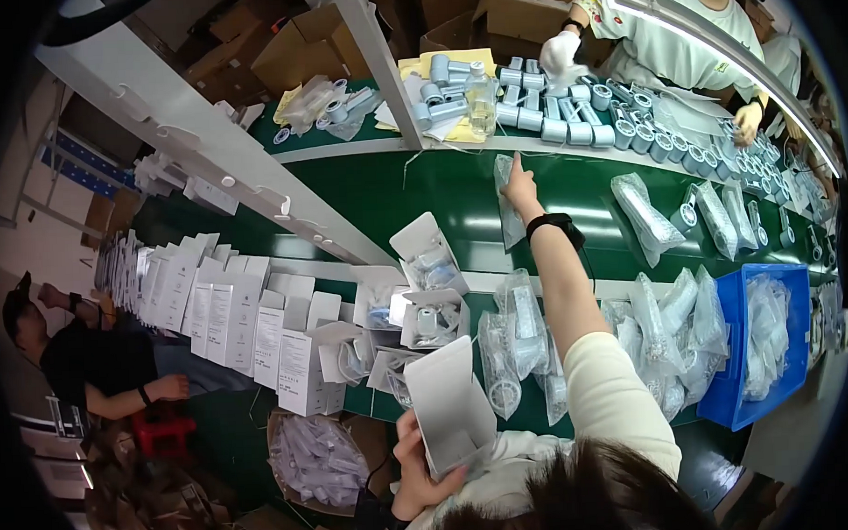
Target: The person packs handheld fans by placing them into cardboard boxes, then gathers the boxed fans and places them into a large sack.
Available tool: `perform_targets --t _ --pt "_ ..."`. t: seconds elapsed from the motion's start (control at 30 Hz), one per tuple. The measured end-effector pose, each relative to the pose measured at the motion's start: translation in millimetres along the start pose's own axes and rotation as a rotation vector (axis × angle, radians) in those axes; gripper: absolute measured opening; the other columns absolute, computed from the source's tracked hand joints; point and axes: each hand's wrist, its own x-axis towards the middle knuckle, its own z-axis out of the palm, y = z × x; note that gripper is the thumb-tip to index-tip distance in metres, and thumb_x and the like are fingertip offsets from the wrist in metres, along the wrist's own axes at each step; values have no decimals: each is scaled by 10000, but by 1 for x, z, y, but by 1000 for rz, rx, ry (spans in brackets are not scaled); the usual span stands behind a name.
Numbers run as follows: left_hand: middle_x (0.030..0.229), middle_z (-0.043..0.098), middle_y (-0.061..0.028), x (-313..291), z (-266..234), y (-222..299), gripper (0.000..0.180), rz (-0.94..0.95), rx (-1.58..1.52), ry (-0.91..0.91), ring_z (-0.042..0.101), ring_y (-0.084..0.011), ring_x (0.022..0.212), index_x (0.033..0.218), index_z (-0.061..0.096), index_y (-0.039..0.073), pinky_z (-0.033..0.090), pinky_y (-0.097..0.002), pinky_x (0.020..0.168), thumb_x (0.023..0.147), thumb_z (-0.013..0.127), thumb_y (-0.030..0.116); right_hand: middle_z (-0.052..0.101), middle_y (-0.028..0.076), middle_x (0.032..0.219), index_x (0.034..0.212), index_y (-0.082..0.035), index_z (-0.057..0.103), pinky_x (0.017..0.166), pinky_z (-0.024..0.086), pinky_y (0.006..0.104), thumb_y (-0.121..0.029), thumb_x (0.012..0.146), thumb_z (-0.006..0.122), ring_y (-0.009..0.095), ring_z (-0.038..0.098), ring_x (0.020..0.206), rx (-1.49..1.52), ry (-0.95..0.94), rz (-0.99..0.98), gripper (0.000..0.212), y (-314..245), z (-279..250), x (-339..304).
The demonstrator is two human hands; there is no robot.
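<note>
My left hand grips a white cardboard box by its lower end, and the box's top stands open. My right arm stretches away over the green conveyor belt. Out there my right hand has its fingers on a slim bubble-wrap bag, with the index finger extended along it; what the bag contains is not clear. Just left of the held box are several open white boxes with bagged parts inside. Clear bags with grey-white parts lie between my arms.
Rows of white boxes run off to the left. A blue bin of bagged parts stands at right. Across the belt, a gloved co-worker handles grey-blue cylindrical parts. Another person sits far left. A metal post slants over the belt.
</note>
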Motion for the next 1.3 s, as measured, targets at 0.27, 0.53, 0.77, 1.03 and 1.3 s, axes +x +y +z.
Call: perform_targets --t 0.27,0.53,0.77,1.03,1.3 --pt "1211 218 -193 51 10 17 910 132 69 -196 370 -352 1092 1290 185 249 366 -412 869 580 735 101 490 104 1086 1224 -96 321 806 454 369 -10 698 507 226 518 959 1735 -412 -89 564 63 -154 -164" --pt "1139 325 -202 63 52 25 795 166 301 -327 434 -334 1038 1180 298 127 398 -381 839 551 782 171 477 109 1099 1188 -52 372 902 381 347 -93 767 530 222 481 1015 1817 385 -17 452 47 -175 -364" --pt "1064 430 -223 39 74 4 715 1 237 -149 477 -349 980 1047 314 52 405 -391 806 529 791 177 451 125 1073 1223 -69 330 887 344 351 -52 703 610 260 414 1032 1268 718 -348 591 70 -143 -386" --pt "1060 432 -230 53 75 3 669 369 405 -159 485 -369 934 1027 299 54 397 -411 802 566 773 157 461 138 1005 1075 -88 540 849 348 381 -95 665 648 309 421 982 295 256 -831 424 97 -194 -395" --pt "1160 321 -193 30 74 -20 754 125 31 -41 394 -295 1034 1060 232 116 314 -389 879 543 780 87 481 134 1035 972 -92 608 863 354 372 -140 685 629 292 414 1031 519 491 -545 292 141 -185 -281"
